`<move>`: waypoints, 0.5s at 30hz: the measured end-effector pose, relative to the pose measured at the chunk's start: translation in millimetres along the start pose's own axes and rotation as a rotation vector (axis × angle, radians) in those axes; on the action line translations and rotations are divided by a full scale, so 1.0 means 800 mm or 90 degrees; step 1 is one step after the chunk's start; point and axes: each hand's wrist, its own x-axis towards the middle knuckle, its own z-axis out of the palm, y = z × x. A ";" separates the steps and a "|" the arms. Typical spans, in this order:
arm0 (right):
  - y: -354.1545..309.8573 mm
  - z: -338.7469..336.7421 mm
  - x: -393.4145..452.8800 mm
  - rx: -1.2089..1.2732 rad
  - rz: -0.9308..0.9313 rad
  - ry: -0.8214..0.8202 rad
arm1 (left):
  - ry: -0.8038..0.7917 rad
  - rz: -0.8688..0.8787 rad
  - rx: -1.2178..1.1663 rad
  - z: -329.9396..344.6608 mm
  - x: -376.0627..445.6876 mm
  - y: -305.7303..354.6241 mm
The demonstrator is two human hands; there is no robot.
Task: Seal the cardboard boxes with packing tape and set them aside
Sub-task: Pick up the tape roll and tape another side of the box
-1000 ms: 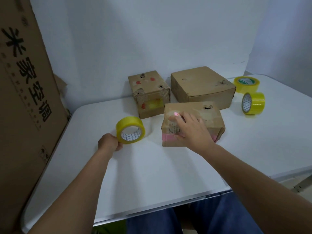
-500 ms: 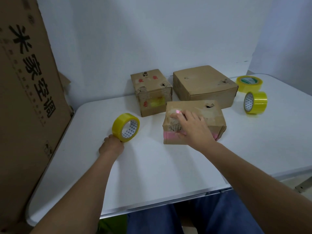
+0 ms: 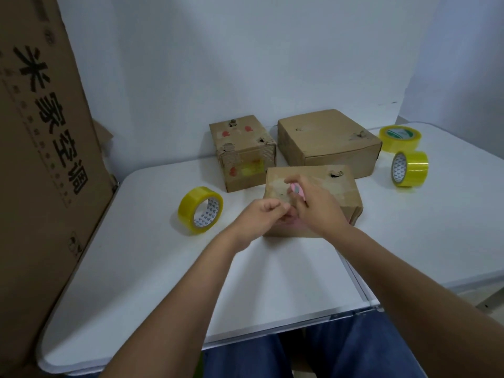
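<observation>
A tall printed cardboard sheet (image 3: 41,159) leans at your left, and two yellow tape rolls (image 3: 409,168) sit at the table's (image 3: 136,268) far right, well apart from you. Nearer, a yellow tape roll (image 3: 200,210) stands on edge — nothing touching it. Your left hand (image 3: 257,218) is curled, fingers pinching at the worn nearest box's (image 3: 338,189) front edge; whether it holds anything, you can't tell. Your right hand (image 3: 316,207) pinches something small and pink (image 3: 295,189) over that box, which has two more boxes (image 3: 327,143) behind.
</observation>
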 end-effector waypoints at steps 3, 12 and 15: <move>0.003 0.001 0.003 -0.002 -0.002 0.001 | 0.038 0.015 -0.087 0.002 0.006 -0.020; 0.003 0.001 0.000 -0.041 -0.024 0.023 | 0.071 -0.052 -0.072 -0.002 -0.008 -0.052; 0.001 0.002 0.002 -0.041 -0.023 0.041 | 0.061 0.007 -0.058 0.000 0.001 -0.033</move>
